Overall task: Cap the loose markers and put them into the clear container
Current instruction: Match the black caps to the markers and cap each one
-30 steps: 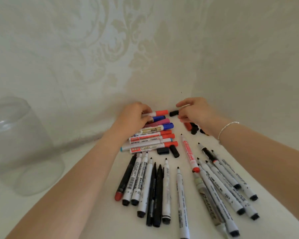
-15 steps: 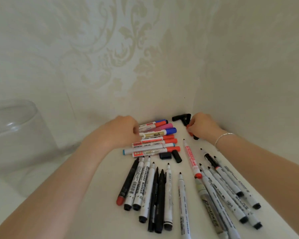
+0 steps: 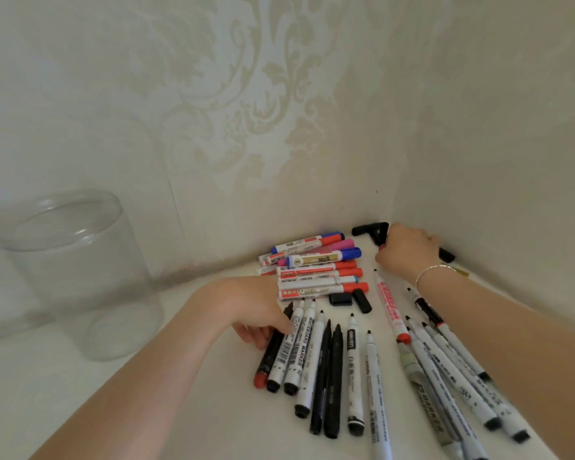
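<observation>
Several uncapped markers (image 3: 352, 363) lie in a row on the white surface, tips toward the wall. My left hand (image 3: 256, 310) is at the row's left end, thumb and fingers curled round a black marker with a red end (image 3: 269, 356). My right hand (image 3: 409, 254) lies knuckles-up over black caps (image 3: 369, 230) in the corner; its fingertips are hidden, with a bit of red showing beneath them. A stack of capped markers (image 3: 319, 270) sits against the wall between my hands. The clear container (image 3: 63, 260) stands upright at the left, with no markers inside.
Two loose black caps (image 3: 341, 298) lie just below the capped stack. A red-labelled marker (image 3: 390, 307) and several more uncapped white markers (image 3: 445, 363) fan out under my right forearm. Patterned walls meet in a corner close behind the caps.
My left hand came off the capped stack and dropped to the leftmost black marker. My right hand moved further into the corner over the black caps.
</observation>
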`<state>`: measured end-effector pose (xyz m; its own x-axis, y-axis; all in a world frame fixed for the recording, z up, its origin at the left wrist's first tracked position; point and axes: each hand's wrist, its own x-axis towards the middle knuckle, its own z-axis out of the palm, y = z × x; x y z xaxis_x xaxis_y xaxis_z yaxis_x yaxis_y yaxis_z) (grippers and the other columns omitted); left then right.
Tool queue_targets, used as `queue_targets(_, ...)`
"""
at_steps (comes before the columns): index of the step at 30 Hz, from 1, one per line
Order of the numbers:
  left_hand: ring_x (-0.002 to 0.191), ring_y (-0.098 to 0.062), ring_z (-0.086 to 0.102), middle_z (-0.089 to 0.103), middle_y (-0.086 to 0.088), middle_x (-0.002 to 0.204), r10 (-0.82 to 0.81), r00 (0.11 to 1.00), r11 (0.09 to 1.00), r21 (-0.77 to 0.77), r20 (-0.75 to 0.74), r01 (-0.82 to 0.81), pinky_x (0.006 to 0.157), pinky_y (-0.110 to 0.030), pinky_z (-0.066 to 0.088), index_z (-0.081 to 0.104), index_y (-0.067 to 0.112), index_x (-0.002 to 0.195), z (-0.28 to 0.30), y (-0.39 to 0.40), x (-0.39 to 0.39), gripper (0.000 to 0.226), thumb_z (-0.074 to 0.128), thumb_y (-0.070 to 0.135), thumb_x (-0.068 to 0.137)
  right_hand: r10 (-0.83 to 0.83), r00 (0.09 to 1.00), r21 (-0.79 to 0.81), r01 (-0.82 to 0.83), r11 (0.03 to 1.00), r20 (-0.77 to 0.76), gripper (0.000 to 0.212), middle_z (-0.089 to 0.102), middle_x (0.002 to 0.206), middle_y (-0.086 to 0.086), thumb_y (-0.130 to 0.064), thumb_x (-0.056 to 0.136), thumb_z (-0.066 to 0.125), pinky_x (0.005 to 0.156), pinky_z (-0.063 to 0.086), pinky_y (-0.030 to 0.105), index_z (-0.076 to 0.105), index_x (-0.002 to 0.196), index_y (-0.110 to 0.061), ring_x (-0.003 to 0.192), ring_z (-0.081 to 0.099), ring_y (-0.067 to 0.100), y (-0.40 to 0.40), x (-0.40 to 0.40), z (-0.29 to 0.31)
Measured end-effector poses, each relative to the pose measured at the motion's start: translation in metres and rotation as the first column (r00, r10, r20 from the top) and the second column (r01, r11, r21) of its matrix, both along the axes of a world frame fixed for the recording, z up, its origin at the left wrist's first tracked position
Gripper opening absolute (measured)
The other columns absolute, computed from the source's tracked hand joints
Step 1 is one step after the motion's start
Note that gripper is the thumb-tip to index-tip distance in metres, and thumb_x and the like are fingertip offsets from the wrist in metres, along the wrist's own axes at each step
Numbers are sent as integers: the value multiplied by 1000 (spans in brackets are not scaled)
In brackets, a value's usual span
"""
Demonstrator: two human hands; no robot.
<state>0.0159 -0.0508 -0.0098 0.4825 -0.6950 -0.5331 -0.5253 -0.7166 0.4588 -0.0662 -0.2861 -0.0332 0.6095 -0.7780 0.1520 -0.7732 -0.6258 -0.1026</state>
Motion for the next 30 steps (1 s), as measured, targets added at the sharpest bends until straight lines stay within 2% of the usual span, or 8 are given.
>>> queue_targets(6, 62, -5, 65, 67, 2, 73, 1, 1000, 1000, -20, 30, 0, 64, -20, 55, 61, 10, 84, -5, 1, 3, 17, 68, 25, 87, -66, 946, 261, -20, 965, 317, 21, 63, 92, 3, -34, 81, 64, 88, 33, 35, 60, 96, -20, 100, 53, 25, -5, -5, 19)
queue_targets(9, 51, -4, 57, 61, 4, 62, -45, 993, 999, 5, 106, 45, 54, -16, 48, 56, 14, 73, -4, -2, 0, 20, 65, 26, 86, -125, 780, 451, -216, 866, 613, 21, 66, 84, 7, -23, 82, 69, 73, 50, 29, 68, 97, -9, 78, 61, 19, -5, -11, 29)
queue_targets(11, 46, -6, 43, 48, 6, 56, -116, 966, 993, 26, 229, 113, 47, -17, 34, 45, 18, 63, 1, -2, -4, 32, 60, 32, 87, -225, 677, 587, -369, 720, 701, 24, 68, 89, 12, -14, 86, 67, 69, 56, 26, 67, 104, 1, 72, 62, 19, -2, -15, 37)
queue_targets(13, 50, -7, 42, 46, 7, 58, -147, 942, 985, -47, 302, 169, 48, -21, 34, 41, 20, 63, 8, -2, -5, 33, 55, 34, 89, -305, 648, 687, -486, 541, 698, 22, 70, 93, 10, -9, 89, 60, 66, 57, 23, 65, 107, 3, 68, 61, 16, 2, -20, 44)
queue_targets(15, 61, -10, 61, 64, 4, 68, -87, 970, 950, -274, 226, 148, 62, -29, 50, 51, 17, 75, 16, -4, -4, 19, 51, 28, 91, -323, 653, 723, -557, 408, 685, 19, 70, 91, 8, -7, 91, 54, 63, 51, 22, 66, 104, 1, 62, 55, 13, 7, -23, 50)
queue_targets(17, 64, -13, 63, 68, 2, 77, 12, 980, 872, -482, 196, 86, 65, -31, 51, 52, 18, 88, 21, -9, -4, 8, 47, 23, 93, -323, 639, 716, -618, 324, 698, 17, 68, 93, 11, -5, 92, 51, 61, 47, 22, 66, 98, 0, 57, 50, 11, 12, -25, 55)
queue_targets(23, 58, -5, 54, 64, 6, 80, 95, 951, 764, -633, 294, 119, 46, -12, 34, 50, 29, 103, 12, -21, -6, 13, 38, 33, 101, -244, 623, 669, -695, 263, 743, 15, 69, 78, 8, -3, 93, 49, 53, 47, 19, 64, 92, -1, 52, 48, 10, 24, -26, 66)
queue_targets(30, 64, -13, 57, 66, 2, 82, 106, 932, 756, -636, 347, 151, 53, -25, 38, 54, 29, 104, 10, -28, -6, 19, 40, 40, 100, -123, 641, 650, -723, 235, 758, 14, 68, 86, 14, 0, 93, 51, 53, 49, 18, 65, 93, 0, 57, 51, 13, 33, -22, 63)
